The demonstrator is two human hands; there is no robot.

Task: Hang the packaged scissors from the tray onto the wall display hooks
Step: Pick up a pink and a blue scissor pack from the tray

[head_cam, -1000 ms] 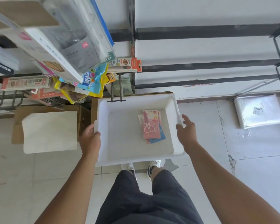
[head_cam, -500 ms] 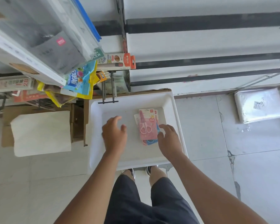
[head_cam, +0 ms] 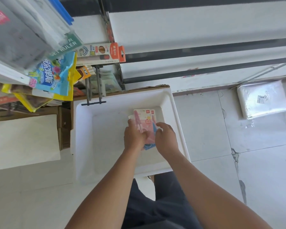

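Observation:
A white tray (head_cam: 82, 129) rests on a cardboard box below me. In it lies a small stack of packaged scissors (head_cam: 145, 117), a pink pack on top and a blue one under it. My left hand (head_cam: 134, 136) grips the stack's left side, thumb across the pink pack. My right hand (head_cam: 166, 138) curls its fingertips over the stack's right edge. The stack's near half is hidden by both hands. An empty double-prong display hook (head_cam: 96, 90) juts out above the tray's far left corner.
Hanging stationery packs (head_cam: 56, 76) and a ruler set crowd the wall rack at the upper left. A pencil box (head_cam: 102, 52) hangs above the hook. A white sheet (head_cam: 25, 141) covers a box at the left. A wrapped white bundle (head_cam: 262, 99) lies on the tiled floor at the right.
Both hands have let go of the tray's side rims and moved inward to close on the stack of scissors packs. The view has tilted a little further down.

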